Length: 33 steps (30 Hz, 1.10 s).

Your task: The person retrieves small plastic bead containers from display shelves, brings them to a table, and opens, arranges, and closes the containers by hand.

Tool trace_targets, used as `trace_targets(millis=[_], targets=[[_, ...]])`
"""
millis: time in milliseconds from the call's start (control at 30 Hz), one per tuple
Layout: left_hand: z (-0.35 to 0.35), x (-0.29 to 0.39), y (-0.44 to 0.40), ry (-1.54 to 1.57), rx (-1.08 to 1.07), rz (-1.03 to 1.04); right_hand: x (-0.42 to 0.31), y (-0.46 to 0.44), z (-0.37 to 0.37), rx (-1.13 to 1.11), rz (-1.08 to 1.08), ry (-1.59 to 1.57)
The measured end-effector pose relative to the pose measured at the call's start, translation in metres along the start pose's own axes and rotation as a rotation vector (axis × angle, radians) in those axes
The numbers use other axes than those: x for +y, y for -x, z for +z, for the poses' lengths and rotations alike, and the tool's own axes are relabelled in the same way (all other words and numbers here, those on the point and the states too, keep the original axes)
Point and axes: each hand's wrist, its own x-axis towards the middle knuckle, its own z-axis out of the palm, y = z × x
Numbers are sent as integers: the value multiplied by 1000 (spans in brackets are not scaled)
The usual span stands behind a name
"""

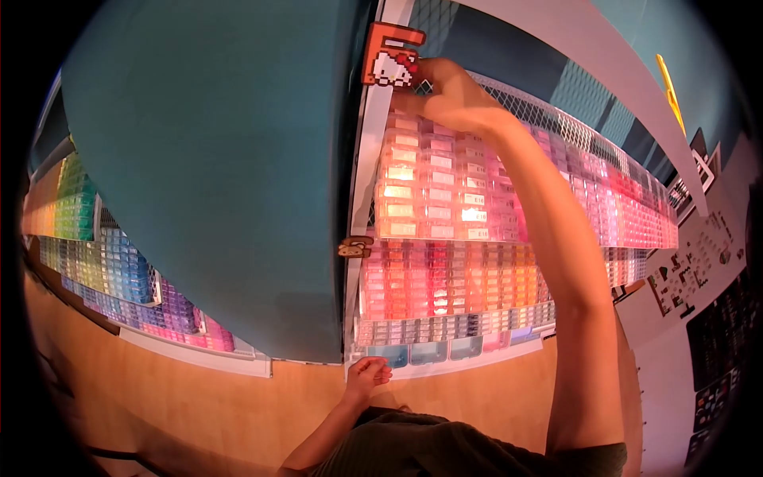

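The right hand [451, 97] was at the top of the shelf's left end, beside the cat badge [393, 67] and just above the leftmost stacks of pink boxes [435, 179]. Its fingers were bent toward the post [367, 151], their tips partly hidden, so one could not tell whether they were clamped on anything. The boxes lay directly below that hand, stacked in upright columns, each label's long axis running across the shelf; the whole bank stretched away to the right, behind the forearm.

The right hand was much the nearer to these boxes. The left hand [369, 374] hung low, well apart from the right, near the blue bins [429, 352] at the shelf's foot. Its fingers were loosely curled, with nothing visible in them; whether their tips met could not be told. Between the two levels sat the orange boxes [509, 274].
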Motion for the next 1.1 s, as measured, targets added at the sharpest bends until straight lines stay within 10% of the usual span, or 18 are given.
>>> trace_targets(millis=[767,1100], targets=[[-3,-4,3,-29,27,-26,27,-42,-1,-134,-112,42],[-6,-6,0,-25,54,-42,50,-26,-25,139,-215,166]])
